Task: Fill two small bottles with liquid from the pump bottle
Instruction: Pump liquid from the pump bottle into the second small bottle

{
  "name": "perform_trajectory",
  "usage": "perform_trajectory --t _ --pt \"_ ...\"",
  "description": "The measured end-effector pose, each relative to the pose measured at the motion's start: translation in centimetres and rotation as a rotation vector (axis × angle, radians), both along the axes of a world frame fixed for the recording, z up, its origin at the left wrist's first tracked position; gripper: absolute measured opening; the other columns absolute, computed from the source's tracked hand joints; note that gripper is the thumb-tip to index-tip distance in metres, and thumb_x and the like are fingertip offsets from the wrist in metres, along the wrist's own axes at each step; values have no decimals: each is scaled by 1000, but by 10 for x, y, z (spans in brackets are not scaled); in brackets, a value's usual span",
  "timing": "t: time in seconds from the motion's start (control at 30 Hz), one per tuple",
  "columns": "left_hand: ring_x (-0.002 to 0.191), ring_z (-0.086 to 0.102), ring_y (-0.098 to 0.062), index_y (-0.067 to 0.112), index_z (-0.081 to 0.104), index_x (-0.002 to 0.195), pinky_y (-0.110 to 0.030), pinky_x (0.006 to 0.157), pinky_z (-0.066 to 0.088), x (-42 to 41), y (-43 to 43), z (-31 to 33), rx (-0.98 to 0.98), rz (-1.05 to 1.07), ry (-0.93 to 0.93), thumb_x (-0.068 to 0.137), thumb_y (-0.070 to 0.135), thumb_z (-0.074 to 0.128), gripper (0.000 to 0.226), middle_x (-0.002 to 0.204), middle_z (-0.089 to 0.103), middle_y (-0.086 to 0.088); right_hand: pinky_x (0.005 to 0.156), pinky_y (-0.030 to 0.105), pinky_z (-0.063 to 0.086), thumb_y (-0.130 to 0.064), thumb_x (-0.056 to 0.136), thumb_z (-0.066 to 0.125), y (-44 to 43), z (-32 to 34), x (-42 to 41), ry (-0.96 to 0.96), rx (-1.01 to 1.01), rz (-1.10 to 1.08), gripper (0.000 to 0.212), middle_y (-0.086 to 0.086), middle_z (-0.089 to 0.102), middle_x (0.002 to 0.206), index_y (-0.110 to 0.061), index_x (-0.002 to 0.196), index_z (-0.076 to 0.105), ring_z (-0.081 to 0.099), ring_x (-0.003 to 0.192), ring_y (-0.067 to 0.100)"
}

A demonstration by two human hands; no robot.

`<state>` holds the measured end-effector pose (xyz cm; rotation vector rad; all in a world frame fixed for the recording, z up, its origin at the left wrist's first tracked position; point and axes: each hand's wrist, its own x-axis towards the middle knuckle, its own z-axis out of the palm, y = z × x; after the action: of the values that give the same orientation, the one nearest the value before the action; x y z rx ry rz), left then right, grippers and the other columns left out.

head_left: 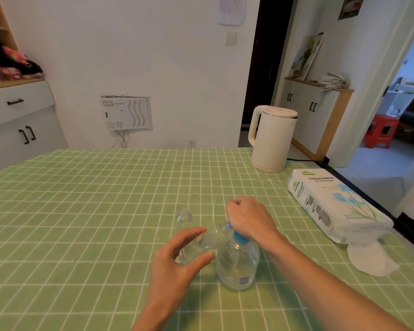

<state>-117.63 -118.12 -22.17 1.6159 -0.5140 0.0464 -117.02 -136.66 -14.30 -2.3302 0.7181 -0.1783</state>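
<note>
Lower centre, left hand [177, 258] pinching tilted small bottle [207, 241] between thumb and fingers, right hand [247, 218] curled over top of pump bottle [237, 266], green checked tablecloth [81, 211]

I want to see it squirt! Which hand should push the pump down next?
Probably the right hand: it sits on the blue top of the pump bottle, ready to press. The left hand is busy holding a small bottle tilted toward the pump.
</note>
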Motion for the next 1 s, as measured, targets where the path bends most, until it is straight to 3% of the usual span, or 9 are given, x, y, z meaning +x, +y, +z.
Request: perform_trajectory --t 0.27,0.37,0.47,0.7,1.0 --pt "119 70 -1 44 77 113 -23 103 49 2 6 3 -5 4 -11 75 16 93 50 117 79 19 65 37 35 -33 100 44 -3 14 2 -12 -70 19 31 -4 49 64 -20 72 44 44 60 18" --pt "119 70 -1 44 77 113 -14 101 51 3 6 4 -12 7 -23 73 23 93 49 118 79 19 62 35 34 -32 100 44 -3 10 3 -13 -47 12 30 -3 46 64 -21 72 42 42 60 19" --pt "118 71 -1 45 77 112 -9 101 48 4 4 3 -19 4 -23 74 17 95 51 117 79 19 60 34 32 -31 100 44 -3 6 5 -15 -39 -4 30 -3 46 64 -21 72 43 40 59 20" --pt "114 72 -1 35 79 111 -9 97 50 3 1 -1 -29 7 -13 72 11 95 49 113 80 17 59 34 32 -28 97 45 -1 -2 4 -2 -29 -19 28 -1 53 67 -19 71 47 45 61 21" --pt "115 72 -2 32 79 112 -10 100 49 2 4 2 -29 -8 -7 75 5 93 48 114 80 16 64 35 35 -31 100 45 -2 9 2 -26 -54 2 31 -3 48 63 -20 71 44 43 60 19"
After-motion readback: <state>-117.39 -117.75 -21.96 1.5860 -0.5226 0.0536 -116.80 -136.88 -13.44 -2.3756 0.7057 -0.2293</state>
